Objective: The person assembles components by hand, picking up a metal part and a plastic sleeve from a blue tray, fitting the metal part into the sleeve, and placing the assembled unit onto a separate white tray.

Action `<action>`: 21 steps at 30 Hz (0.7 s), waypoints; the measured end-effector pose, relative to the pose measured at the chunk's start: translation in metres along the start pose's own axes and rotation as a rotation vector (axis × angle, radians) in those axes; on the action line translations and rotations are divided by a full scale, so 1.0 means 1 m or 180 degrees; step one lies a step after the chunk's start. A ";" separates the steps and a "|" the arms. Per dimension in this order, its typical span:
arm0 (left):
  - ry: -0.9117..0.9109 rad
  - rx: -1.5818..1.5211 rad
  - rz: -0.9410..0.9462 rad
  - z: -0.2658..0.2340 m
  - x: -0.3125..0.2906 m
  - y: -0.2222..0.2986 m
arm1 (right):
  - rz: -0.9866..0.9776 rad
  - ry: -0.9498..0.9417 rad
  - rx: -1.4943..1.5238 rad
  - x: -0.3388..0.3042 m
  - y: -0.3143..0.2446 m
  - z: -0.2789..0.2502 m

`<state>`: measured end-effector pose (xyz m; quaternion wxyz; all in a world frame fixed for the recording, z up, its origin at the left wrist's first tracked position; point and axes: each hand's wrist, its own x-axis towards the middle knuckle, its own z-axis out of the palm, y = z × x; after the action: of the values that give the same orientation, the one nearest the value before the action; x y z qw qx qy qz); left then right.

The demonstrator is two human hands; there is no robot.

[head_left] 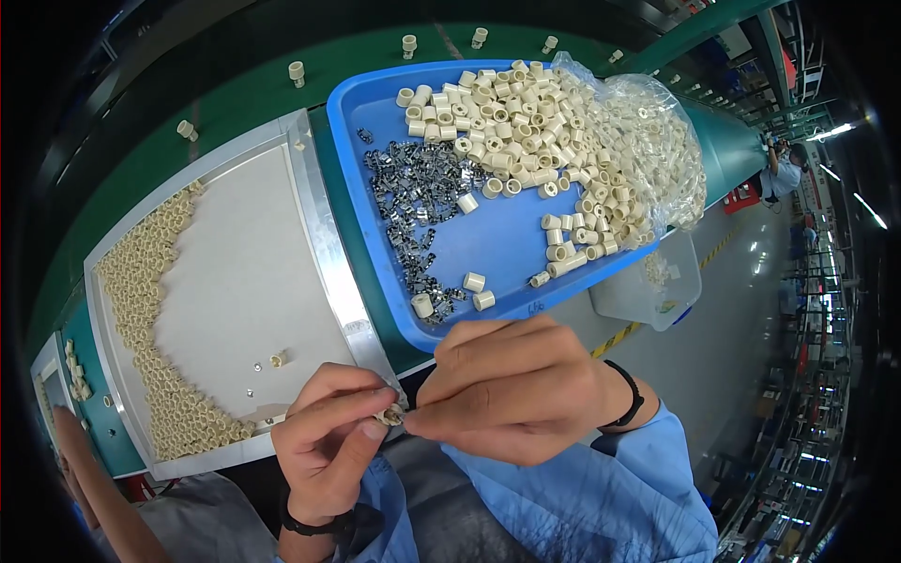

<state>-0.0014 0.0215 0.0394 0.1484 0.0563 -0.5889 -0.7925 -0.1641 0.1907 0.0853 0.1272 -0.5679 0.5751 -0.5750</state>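
In front of my body, my left hand pinches a small cream plastic socket piece between thumb and fingers. Its end facing my right hand shows some metal. My right hand comes in from the right, its thumb and fingertips pressed together against that end. Whatever lies between those fingertips is too small to name. Just beyond my hands stands a blue tray with a heap of cream plastic cylinders and a pile of small metal clips.
A metal-framed white tray at the left holds rows of small cream parts. Single parts stand on the green conveyor belt behind. A clear bag covers some cylinders. A translucent bin sits right; a co-worker's arm shows left.
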 end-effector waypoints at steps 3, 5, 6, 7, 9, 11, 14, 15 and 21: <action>0.0005 0.0001 -0.0029 0.001 0.000 0.002 | -0.0076 0.0023 -0.0041 -0.002 0.002 0.003; 0.0004 -0.0041 -0.0110 0.002 -0.001 0.003 | -0.0121 0.0020 -0.0065 -0.002 0.003 0.003; 0.0001 -0.0038 -0.0104 0.002 -0.001 0.003 | -0.0159 0.0016 -0.0087 -0.002 0.004 0.002; 0.0003 -0.0014 -0.0106 0.002 -0.002 0.003 | -0.0196 0.0011 -0.0106 -0.002 0.004 0.002; 0.0007 0.0032 -0.0112 0.002 -0.002 0.002 | -0.0220 0.0017 -0.0155 -0.003 0.003 0.002; -0.0006 0.0077 -0.0119 0.002 -0.002 0.003 | -0.0255 0.0029 -0.0251 -0.004 0.002 0.002; -0.0034 0.0156 -0.0145 0.003 -0.002 0.004 | -0.0150 0.0067 -0.0216 -0.006 0.001 0.003; -0.0055 0.0209 -0.0118 0.003 -0.001 0.004 | -0.0095 0.0086 -0.0197 -0.007 0.001 0.002; -0.0057 0.0307 -0.0123 0.006 0.000 0.006 | -0.0066 0.0121 -0.0175 -0.008 -0.001 0.002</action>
<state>-0.0018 0.0252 0.0470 0.1249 0.0677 -0.6264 -0.7664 -0.1590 0.1959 0.0815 0.0946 -0.5661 0.5870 -0.5709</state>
